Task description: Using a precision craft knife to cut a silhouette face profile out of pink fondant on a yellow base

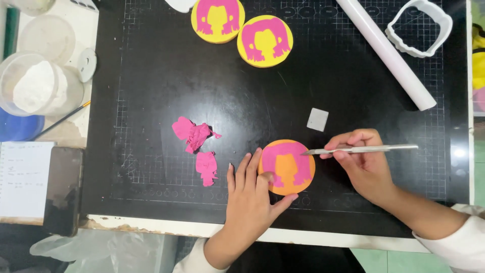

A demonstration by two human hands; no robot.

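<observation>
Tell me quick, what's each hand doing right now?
Left hand: open, fingers resting on the orange disc.
Right hand: closed on a thin metal tool, tip at the disc's edge.

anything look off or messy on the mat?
Only the pink scraps: crumpled offcuts lying loose on the black cutting mat, left of the left hand. The orange disc under the right hand's metal tool looks intact.
</observation>
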